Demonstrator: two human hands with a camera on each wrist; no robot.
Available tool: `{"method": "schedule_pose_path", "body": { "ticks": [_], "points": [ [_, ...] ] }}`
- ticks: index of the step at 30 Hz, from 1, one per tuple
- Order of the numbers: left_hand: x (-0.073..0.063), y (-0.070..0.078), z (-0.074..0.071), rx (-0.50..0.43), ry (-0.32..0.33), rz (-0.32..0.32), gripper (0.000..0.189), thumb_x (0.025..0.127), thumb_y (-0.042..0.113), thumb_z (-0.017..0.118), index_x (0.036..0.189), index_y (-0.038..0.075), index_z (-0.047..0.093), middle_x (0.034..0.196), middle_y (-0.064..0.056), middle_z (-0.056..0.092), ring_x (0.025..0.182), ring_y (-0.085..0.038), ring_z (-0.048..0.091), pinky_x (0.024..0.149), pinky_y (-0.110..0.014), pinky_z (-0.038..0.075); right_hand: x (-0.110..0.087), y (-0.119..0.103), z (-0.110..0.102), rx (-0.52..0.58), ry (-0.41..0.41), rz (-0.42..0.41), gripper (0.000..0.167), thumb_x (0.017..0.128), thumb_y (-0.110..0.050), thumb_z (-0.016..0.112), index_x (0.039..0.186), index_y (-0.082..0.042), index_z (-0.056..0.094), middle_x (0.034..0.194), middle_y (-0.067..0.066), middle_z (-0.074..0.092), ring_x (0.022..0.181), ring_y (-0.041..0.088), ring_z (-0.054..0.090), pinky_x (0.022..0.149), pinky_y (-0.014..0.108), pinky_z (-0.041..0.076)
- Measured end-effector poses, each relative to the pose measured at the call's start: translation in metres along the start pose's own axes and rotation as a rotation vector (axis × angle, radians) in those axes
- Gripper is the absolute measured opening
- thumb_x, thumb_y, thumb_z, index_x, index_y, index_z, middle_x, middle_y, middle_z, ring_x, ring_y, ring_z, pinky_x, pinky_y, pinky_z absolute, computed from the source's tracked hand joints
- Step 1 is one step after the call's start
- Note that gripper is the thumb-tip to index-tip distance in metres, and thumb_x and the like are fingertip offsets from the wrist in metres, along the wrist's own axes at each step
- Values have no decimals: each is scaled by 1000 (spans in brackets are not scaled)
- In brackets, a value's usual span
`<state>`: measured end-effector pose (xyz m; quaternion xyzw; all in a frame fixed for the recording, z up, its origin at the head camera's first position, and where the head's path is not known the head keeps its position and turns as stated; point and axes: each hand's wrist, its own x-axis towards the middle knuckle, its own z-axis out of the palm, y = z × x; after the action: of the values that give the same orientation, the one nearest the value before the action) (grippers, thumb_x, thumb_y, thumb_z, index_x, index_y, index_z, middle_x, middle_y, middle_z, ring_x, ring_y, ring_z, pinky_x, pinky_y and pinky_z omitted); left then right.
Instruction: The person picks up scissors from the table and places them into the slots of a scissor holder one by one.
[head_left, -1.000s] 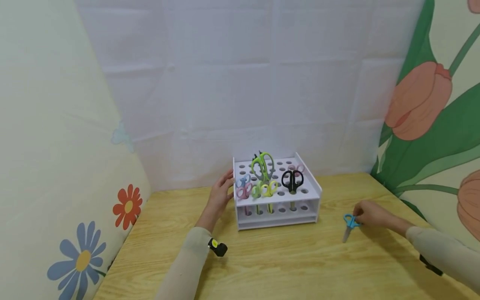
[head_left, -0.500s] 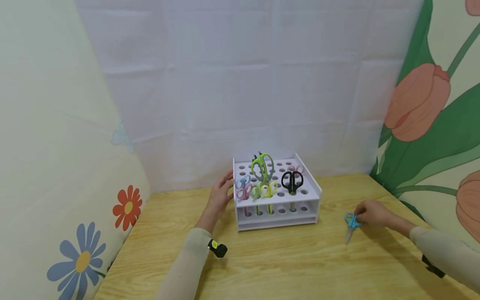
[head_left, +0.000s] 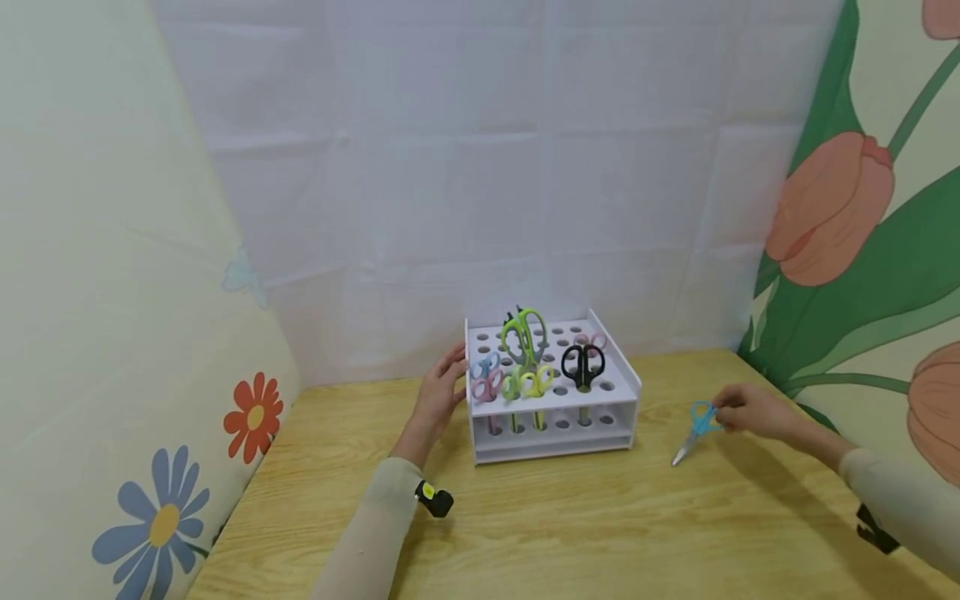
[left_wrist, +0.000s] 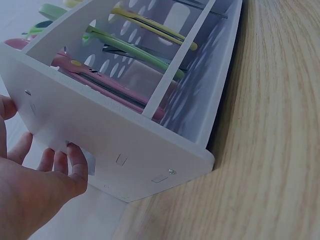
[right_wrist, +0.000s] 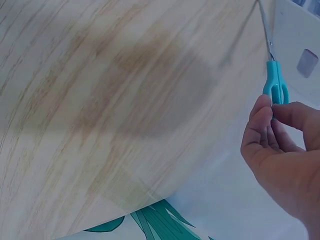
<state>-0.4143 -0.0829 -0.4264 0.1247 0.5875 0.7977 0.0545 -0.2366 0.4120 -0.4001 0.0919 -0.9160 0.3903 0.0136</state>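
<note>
A white two-tier rack with round holes (head_left: 552, 454) stands on the table, holding several scissors upright. My left hand (head_left: 437, 397) rests on its left side panel. In the left wrist view, the fingertips (left_wrist: 75, 150) touch that panel near a cutout. Off to the right of the rack, my right hand (head_left: 753, 412) pinches blue-handled scissors (head_left: 702, 418) by a finger loop. Their blades angle down and to the left, over the table. The right wrist view has thumb and fingertips on the turquoise handle (right_wrist: 273, 80), with the blades pointing away.
In the rack are black scissors (head_left: 583, 365), large green-and-grey scissors (head_left: 531, 337), yellow scissors (head_left: 537, 381), pink scissors (head_left: 487, 385) and others. The wood-grain table (head_left: 555, 533) meets a white cloth backdrop (head_left: 450, 167). Flower-patterned panels stand left and right.
My right hand has lifted the blue scissors slightly, and their tips have swung toward the left. My left hand has stayed on the rack's side.
</note>
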Motion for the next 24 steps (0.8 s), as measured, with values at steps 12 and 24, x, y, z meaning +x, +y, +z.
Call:
{"method": "schedule_pose_path", "body": {
  "ticks": [12, 24],
  "points": [
    [0, -1, -1, -1, 3, -3, 43, 103, 25, 61, 145, 22, 57, 147, -2, 50, 130, -27, 48, 107, -53, 39, -4, -19, -18, -15, 85, 31, 23, 102, -1, 59, 113, 19, 62, 89, 14, 70, 78, 24, 68, 70, 33, 59],
    [1, 0, -1, 13, -2, -17, 44, 102, 28, 62, 146, 24, 56, 147, 0, 49, 131, -25, 48, 108, -52, 39, 7, -52, -44, -145, 345, -38, 31, 104, -17, 61, 120, 10, 64, 91, 12, 73, 76, 7, 67, 66, 25, 54]
  ]
}}
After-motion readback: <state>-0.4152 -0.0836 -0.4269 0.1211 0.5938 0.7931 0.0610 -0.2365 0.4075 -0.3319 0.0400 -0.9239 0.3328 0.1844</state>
